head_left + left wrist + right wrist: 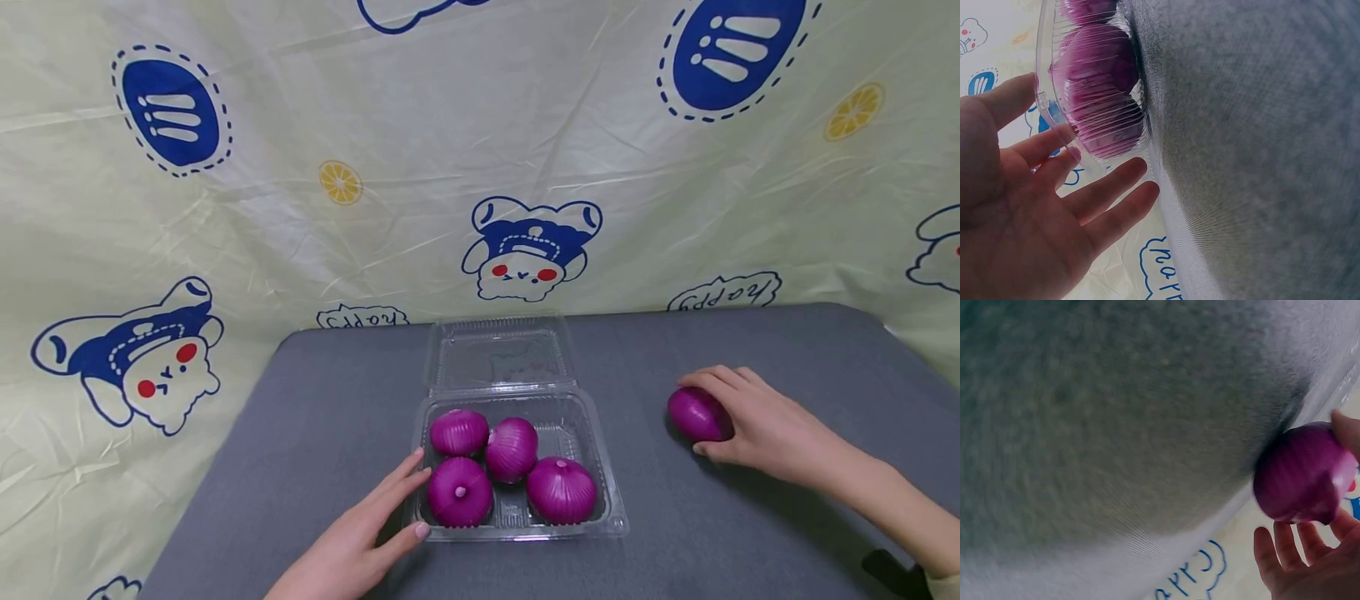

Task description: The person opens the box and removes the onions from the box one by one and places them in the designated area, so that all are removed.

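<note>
Right hand [757,427] round onion [696,414] (box [562,429] apart)

The left wrist view's top edge cuts off one onion [1088,9].

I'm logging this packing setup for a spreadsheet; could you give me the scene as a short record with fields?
Container: clear plastic container, lid folded back open
Contents: four purple onions
Left hand: left hand, fingers extended at the container's left edge
Right hand: right hand, gripping a fifth onion right of the container
Surface: grey cloth
Backdrop: pale printed sheet
</note>
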A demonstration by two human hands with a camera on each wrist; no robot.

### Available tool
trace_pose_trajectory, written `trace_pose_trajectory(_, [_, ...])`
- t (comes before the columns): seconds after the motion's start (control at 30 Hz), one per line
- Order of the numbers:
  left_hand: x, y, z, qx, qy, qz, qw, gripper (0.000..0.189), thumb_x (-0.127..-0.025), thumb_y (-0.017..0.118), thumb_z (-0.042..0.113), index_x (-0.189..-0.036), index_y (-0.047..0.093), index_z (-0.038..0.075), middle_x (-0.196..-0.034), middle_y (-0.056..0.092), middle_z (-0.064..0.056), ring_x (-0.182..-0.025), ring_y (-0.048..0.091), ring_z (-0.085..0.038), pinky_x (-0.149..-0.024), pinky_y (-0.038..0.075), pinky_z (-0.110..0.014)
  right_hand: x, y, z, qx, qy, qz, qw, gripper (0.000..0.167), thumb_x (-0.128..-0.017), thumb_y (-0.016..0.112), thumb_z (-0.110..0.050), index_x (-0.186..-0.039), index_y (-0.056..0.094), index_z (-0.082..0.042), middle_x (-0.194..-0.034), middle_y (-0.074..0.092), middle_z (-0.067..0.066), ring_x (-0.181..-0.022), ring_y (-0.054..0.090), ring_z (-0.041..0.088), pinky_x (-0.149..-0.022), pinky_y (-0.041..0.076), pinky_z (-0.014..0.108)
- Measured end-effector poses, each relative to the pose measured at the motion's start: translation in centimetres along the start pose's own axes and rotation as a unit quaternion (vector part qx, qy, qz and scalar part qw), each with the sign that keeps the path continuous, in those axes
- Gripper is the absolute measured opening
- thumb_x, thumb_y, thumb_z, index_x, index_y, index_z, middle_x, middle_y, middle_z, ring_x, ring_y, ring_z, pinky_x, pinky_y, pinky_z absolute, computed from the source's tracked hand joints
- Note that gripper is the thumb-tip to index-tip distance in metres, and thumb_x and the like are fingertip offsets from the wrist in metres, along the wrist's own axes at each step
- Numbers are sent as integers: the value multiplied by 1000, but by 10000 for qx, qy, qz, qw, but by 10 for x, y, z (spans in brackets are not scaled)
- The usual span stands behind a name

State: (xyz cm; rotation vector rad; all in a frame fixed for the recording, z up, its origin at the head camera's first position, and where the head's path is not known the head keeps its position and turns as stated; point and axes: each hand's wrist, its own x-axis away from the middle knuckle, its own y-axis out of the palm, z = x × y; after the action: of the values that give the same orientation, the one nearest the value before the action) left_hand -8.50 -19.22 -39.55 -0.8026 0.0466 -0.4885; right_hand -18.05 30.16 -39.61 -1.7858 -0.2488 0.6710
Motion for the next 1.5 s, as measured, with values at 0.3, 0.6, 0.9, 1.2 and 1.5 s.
trace_pose_trajectory(0.3, [0,1,-1,-13,37,36,10000,61,-95,55,55,-150,40,31,-161,21,12,-144,28,-20,-107,34,-57,-4,8,6,-1703,1072,-572,9779,70,-74,86,-43,-128,53,-13,-123,56,13,-98,58,28,-67,54,29])
trace_pose_trajectory(0.6, [0,0,0,-53,-50,13,10000,62,-95,55,55,-150,40,29,-161,22,11,-143,29,-21,-106,36,-57,-3,7,4,-1824,1205,-714,9732,85,-78,84,-41,-142,41,-4,-136,50,20,-106,57,30,-72,53,29])
trace_pose_trajectory(0.9, [-1,1,0,-47,-153,-46,9999,64,-95,55,56,-151,40,28,-161,21,10,-144,28,-22,-106,37,-57,-3,-1,-6,-1587,1093,-488,9800,78,-82,80,-43,-142,45,-8,-138,50,16,-120,48,34,-83,49,36])
trace_pose_trajectory(1.2, [-1,0,2,79,-198,-111,9997,63,-95,55,54,-151,39,29,-161,20,10,-144,28,-25,-104,37,-59,-8,-13,-50,-1586,897,-144,9832,63,-85,77,-40,-140,50,-24,-136,51,5,-113,47,25,-73,53,35])
trace_pose_trajectory(1.5, [-1,-1,2,78,-179,-114,9997,64,-95,54,56,-151,39,27,-161,21,9,-144,28,-25,-105,36,-59,-15,-10,-93,-1857,526,-462,9801,61,-87,72,-49,-139,52,-25,-139,52,-1,-127,47,26,-92,49,56])
